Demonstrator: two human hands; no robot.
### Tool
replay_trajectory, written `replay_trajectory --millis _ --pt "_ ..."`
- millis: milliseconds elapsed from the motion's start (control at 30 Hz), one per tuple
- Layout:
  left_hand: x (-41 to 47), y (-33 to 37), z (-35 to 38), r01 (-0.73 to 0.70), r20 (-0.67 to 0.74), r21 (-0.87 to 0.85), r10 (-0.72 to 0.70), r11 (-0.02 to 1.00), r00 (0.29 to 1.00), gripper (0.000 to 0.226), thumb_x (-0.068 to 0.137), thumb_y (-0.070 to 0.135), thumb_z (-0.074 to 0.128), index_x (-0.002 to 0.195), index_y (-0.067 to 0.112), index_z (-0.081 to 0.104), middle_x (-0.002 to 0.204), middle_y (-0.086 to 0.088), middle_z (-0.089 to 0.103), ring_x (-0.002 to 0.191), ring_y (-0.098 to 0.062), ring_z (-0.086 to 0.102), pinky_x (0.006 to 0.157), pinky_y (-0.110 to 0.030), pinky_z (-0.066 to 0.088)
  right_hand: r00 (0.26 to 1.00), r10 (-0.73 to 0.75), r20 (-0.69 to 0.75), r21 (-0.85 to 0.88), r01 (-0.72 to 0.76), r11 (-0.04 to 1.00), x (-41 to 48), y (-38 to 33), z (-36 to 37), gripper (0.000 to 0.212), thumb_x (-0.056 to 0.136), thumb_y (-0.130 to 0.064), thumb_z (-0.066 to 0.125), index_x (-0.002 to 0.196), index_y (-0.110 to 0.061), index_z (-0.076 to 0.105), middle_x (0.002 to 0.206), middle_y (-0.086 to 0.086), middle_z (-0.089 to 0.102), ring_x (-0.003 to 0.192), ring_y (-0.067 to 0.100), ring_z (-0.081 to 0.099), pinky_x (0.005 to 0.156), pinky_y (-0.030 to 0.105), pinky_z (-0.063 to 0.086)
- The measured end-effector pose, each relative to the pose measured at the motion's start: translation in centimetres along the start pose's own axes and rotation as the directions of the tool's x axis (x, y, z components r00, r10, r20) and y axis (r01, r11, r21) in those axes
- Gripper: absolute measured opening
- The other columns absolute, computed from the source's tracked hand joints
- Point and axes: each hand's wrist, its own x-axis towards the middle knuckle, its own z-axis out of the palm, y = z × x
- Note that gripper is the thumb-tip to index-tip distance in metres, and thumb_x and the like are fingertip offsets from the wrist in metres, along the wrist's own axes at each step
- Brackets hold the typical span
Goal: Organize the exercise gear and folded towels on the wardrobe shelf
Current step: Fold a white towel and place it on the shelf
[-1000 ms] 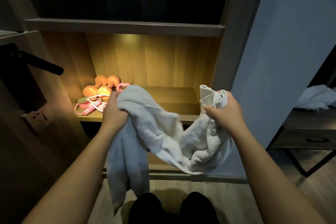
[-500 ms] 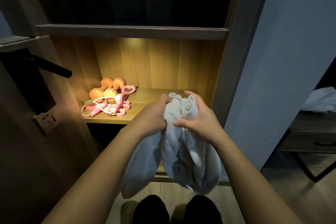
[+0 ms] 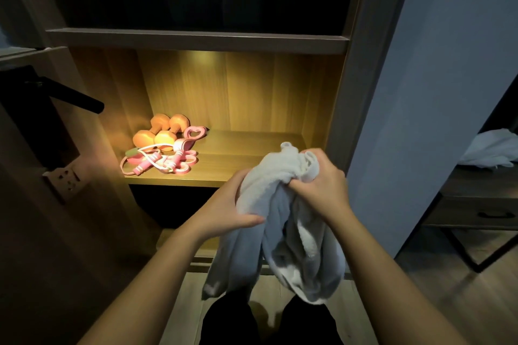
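**Q:** Status of the gear?

**A:** It looks stowed. The dumbbells (image 3: 159,131) and the pink rope (image 3: 159,162) sit grouped at the left end of the lit shelf (image 3: 252,154), centre left of the frame. The rope lies in a loose tangle touching the dumbbells. You must judge whether it needs coiling.

**Q:** Status of the towel?

**A:** It is neither folded nor shelved. The towel (image 3: 283,204) hangs in front of the shelf edge, centre of the frame, bunched at the top with its loose ends drooping below. Your hands are close together on it. The right hand (image 3: 319,185) clamps the gathered top. The left hand (image 3: 229,204) grips the cloth just beside and below, thumb across the front.

**Q:** What is left?

**A:** Fold the towel flat, then set it on the right half of the shelf, well apart from the gear. A second white cloth (image 3: 493,148) lies crumpled on the dark surface (image 3: 476,187) at the right edge of the frame. If it is another towel, it probably needs the same treatment.

**Q:** Overall progress?

**A:** Roughly half done at best. The gear is placed, and no towel is on the shelf.
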Motion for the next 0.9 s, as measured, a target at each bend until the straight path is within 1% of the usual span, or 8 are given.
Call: replay_trajectory --millis 67,267,367,500,600,767,833,900 --pt "-0.5 -1.8 1.1 0.055 -0.035 -0.025 -0.056 0.998 0.998 0.096 0.055 0.05 0.088 0.126 0.066 0.026 0.127 0.037 0.041 0.12 0.007 0.045 0.094 -0.019 0.042 0.998 0.033 -0.055 0.076 -0.029 0.997 1.0 -0.1 -1.1 0.047 0.057 -0.059 0.066 0.1 -0.043 0.053 0.087 -0.019 0.066 0.088 0.011 0.064 0.077 0.036 0.054" --pt "0.6 -3.9 2.3 0.132 -0.118 -0.101 -0.143 0.986 0.983 0.097 0.06 0.04 0.089 0.142 0.032 0.039 0.134 0.012 0.052 0.124 -0.01 0.05 0.104 -0.038 0.044 0.994 0.03 -0.108 0.217 -0.006 0.976 3.0 -0.9 -3.6 0.033 0.066 -0.043 0.076 0.089 -0.047 0.053 0.086 -0.026 0.063 0.087 -0.004 0.059 0.069 0.018 0.047" --pt "1.2 -3.7 1.6 0.128 -0.18 -0.064 -0.138 0.99 0.974 0.067 0.068 0.033 0.085 0.129 0.025 0.058 0.121 0.007 0.064 0.115 -0.015 0.06 0.096 -0.034 0.049 0.995 0.035 -0.089 0.183 -0.018 0.983 3.4 -0.3 -4.1 0.034 0.071 -0.036 0.077 0.09 -0.046 0.051 0.087 -0.025 0.061 0.089 -0.002 0.059 0.07 0.019 0.046" --pt "1.4 -3.1 -1.3 0.123 -0.311 -0.005 -0.118 0.992 0.943 0.062 0.073 0.021 0.084 0.129 0.017 0.058 0.122 -0.001 0.063 0.107 -0.011 0.058 0.084 -0.016 0.041 0.996 0.086 0.007 0.052 -0.086 0.995 3.7 1.4 -4.7 0.043 0.072 -0.034 0.078 0.106 -0.033 0.052 0.091 -0.021 0.057 0.094 0.014 0.059 0.076 0.032 0.05" --pt "1.7 -2.0 -4.3 0.158 -0.422 0.152 -0.081 0.976 0.903 0.054 0.078 0.003 0.077 0.128 0.003 0.057 0.124 -0.016 0.062 0.113 -0.031 0.058 0.084 -0.021 0.036 0.984 0.071 0.162 -0.043 -0.065 0.997 3.5 2.3 -4.7 0.053 0.068 -0.034 0.085 0.11 -0.025 0.054 0.094 -0.013 0.06 0.087 0.011 0.058 0.067 0.022 0.044" --pt "1.5 0.9 -8.2 0.096 -0.441 0.184 -0.005 0.978 0.897 0.059 0.068 0.03 0.071 0.123 0.014 0.059 0.104 0.007 0.059 0.096 -0.015 0.056 0.081 -0.024 0.039 0.98 0.09 0.175 -0.007 -0.091 0.996 3.4 2.6 -4.6 0.04 0.07 -0.033 0.085 0.101 -0.029 0.059 0.092 -0.012 0.063 0.084 0.015 0.065 0.073 0.033 0.056" --pt "1.5 2.1 -8.7 0.12 -0.419 0.269 0.004 0.956 0.908 0.028 0.073 0.034 0.07 0.096 0.032 0.055 0.088 0.019 0.055 0.081 -0.011 0.056 0.062 -0.025 0.038 0.992 0.097 0.077 0.057 -0.101 0.993 3.5 2.2 -4.9 0.035 0.074 -0.027 0.081 0.1 -0.029 0.059 0.093 -0.01 0.063 0.087 0.019 0.065 0.075 0.04 0.058" --pt "1.5 3.4 -8.4 0.131 -0.412 0.298 0.004 0.945 0.911 0.024 0.073 0.036 0.066 0.081 0.029 0.045 0.078 0.011 0.054 0.071 -0.012 0.053 0.054 -0.028 0.035 0.996 0.09 -0.028 0.171 -0.084 0.982 3.7 1.2 -5.2 0.037 0.073 -0.027 0.078 0.103 -0.03 0.058 0.095 -0.011 0.062 0.087 0.015 0.065 0.064 0.029 0.058"
